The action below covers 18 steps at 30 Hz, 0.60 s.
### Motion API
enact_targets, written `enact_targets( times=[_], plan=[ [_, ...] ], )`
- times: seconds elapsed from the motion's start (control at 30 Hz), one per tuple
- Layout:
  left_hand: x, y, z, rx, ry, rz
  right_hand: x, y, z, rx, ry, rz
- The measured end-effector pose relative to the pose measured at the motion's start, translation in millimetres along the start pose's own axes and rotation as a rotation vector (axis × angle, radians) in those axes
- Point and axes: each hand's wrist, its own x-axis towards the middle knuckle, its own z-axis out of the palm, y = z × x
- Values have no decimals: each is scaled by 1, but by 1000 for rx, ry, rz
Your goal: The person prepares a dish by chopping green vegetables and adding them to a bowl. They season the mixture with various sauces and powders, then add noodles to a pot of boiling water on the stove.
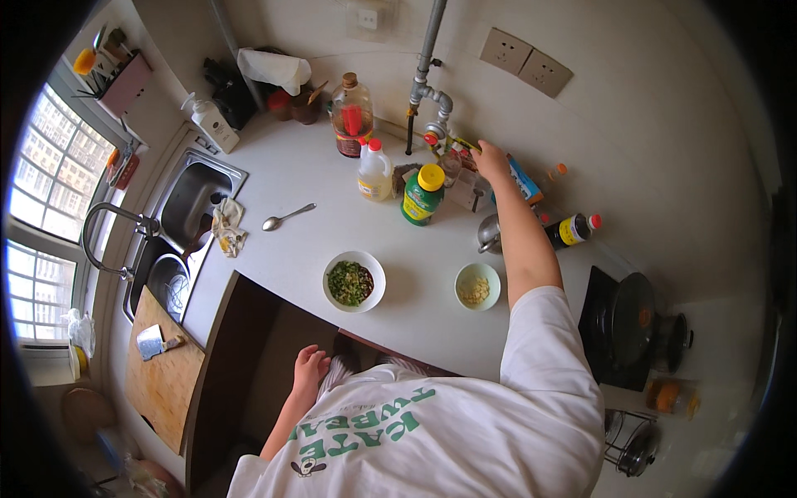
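My right hand [492, 160] reaches to the back of the counter, by a small yellow and red packet [464, 146]; whether its fingers grip the packet cannot be made out. Just left of and below that hand are a glass jar [450, 163] and a clear plastic box [468, 190]. My left hand [309, 367] hangs low in front of the counter, empty, with loosely bent fingers. A white bowl [355, 305] holds chopped green herbs and a dark sauce. Further right, a pale green bowl [477, 305] contains chopped garlic or similar. A metal spoon [287, 217] lies toward the sink.
A green yellow-capped container [423, 196], a white jug [375, 171] and a large bottle [352, 115] stand at the back. A dark sauce bottle [570, 230] is at right, before a black pan [632, 320]. At left, a cleaver [155, 342] rests on a cutting board [165, 386] beside the sink [240, 176].
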Motion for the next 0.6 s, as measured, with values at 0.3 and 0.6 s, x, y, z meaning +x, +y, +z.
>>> enact_targets(
  times=[0.3,0.6],
  plan=[
    [-9,3,2,4,-41,-13,14,8,0,-31,229,88],
    [-12,85,57,302,-299,557,-80,-32,-136,130,716,-361]
  ],
)
